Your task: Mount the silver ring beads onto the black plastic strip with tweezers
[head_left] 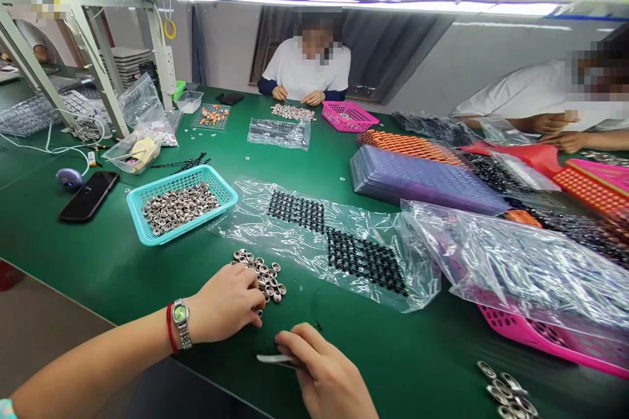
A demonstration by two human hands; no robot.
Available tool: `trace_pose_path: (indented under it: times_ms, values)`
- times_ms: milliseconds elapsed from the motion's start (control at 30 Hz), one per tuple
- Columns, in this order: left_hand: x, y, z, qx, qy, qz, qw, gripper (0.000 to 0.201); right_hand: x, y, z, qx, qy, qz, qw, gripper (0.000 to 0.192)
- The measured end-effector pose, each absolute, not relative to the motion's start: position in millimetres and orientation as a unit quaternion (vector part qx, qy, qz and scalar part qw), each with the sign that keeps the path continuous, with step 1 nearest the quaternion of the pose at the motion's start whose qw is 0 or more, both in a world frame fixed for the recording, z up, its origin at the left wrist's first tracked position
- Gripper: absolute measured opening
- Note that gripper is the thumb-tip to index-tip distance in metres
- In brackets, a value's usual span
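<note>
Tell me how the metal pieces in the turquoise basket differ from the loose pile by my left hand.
The basket pieces sit inside the turquoise basket, while the loose pile lies straight on the green tabletop. The basket pieces form the bigger batch; the loose pile shows far fewer. Your left hand partly hides the loose pile, but not the basket pieces. Both are small, silvery, hollow pieces.

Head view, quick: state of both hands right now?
Left hand: fingers curled at the pile of metal pieces; whether it grips one cannot be told.
Right hand: closed, holding a thin pale tool.
</note>
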State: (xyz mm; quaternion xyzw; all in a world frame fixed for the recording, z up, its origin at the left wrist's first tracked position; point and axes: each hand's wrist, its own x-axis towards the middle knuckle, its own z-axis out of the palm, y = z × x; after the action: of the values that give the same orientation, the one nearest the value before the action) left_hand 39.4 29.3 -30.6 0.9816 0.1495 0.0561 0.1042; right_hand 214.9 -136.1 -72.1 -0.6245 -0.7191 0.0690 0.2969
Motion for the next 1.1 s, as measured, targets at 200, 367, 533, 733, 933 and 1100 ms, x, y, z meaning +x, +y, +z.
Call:
trace_pose_path:
  times_ms: [200,367,533,733,933,1100]
  values:
    - [37,32,-35,0.982,0.133,0.075,0.111,0.018,244,-158,-70,-0.596,-0.768,-0.03,0.232,0.051]
    - [34,34,-37,0.978,0.112,0.109,0.137,0.019,240,-157,-72,-0.628,-0.739,-0.008,0.243,0.015]
    - [31,33,-33,0.963,0.119,0.165,0.177,0.014,234,-155,-81,-0.652,-0.717,-0.026,0.247,0.015]
    - [17,16,-27,0.943,0.136,0.225,0.206,0.011,219,-143,-80,-0.626,-0.713,-0.051,0.312,0.026]
    - [13,-33,-47,0.925,0.072,0.282,0.244,0.009,228,-148,-72,-0.648,-0.632,0.06,0.42,0.013]
    - [10,-49,-64,0.944,-0.011,0.292,0.155,0.008,243,-153,-52,-0.697,-0.458,0.121,0.537,0.038]
